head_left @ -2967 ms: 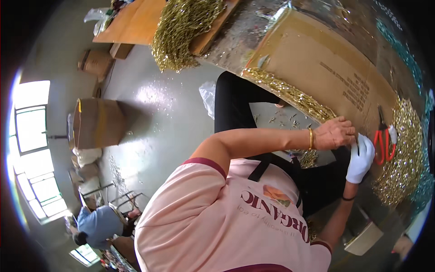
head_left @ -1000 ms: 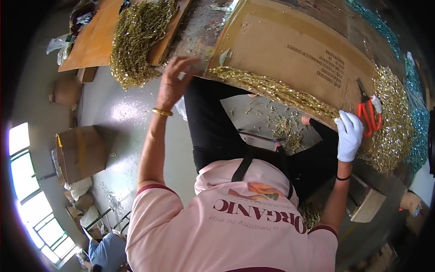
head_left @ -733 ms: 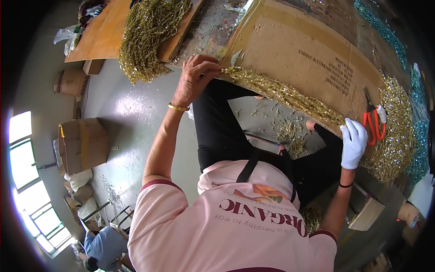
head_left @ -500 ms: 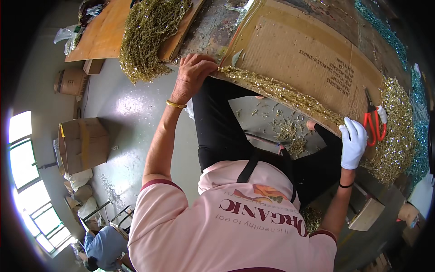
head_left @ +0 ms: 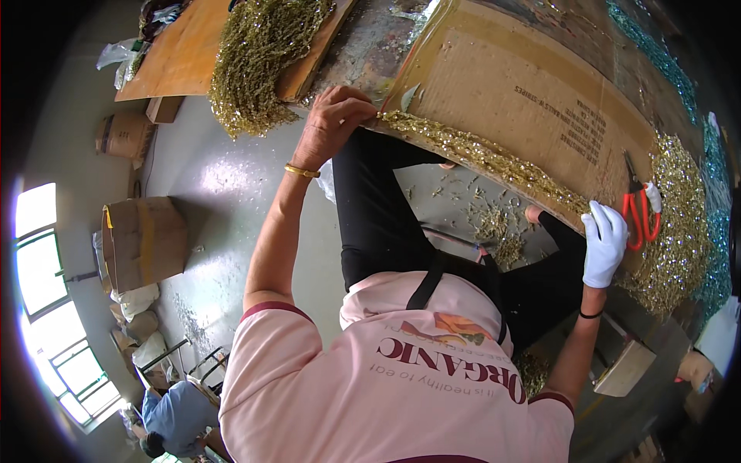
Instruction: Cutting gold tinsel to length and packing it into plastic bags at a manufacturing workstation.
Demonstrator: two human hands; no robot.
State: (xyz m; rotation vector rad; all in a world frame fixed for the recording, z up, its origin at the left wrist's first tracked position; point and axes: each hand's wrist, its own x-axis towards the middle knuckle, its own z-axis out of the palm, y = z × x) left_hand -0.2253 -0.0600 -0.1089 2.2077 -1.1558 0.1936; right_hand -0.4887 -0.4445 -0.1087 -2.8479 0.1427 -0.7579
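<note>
A long gold sequin strand (head_left: pixel 494 158) lies stretched along the near edge of a flat brown cardboard sheet (head_left: pixel 532 85). My left hand (head_left: pixel 333 122), bare with a gold bangle at the wrist, pinches the strand's left end at the cardboard's corner. In a white glove, my right hand (head_left: pixel 604 243) holds the strand's right end against the cardboard edge. Red-handled scissors (head_left: pixel 639 210) lie on the cardboard just right of the gloved hand, beside a heap of gold strands (head_left: pixel 679 231).
A second heap of gold strands (head_left: pixel 262 62) hangs over a wooden board (head_left: pixel 185 54) at top left. Gold scraps (head_left: pixel 494 228) litter the floor between my legs. Cardboard boxes (head_left: pixel 143 239) stand at left. Another person (head_left: pixel 181 417) crouches at bottom left.
My left hand swung from beside the gloved hand out to the left and settled on the cardboard's corner, drawing the gold strand straight along the edge. The gloved right hand stayed put.
</note>
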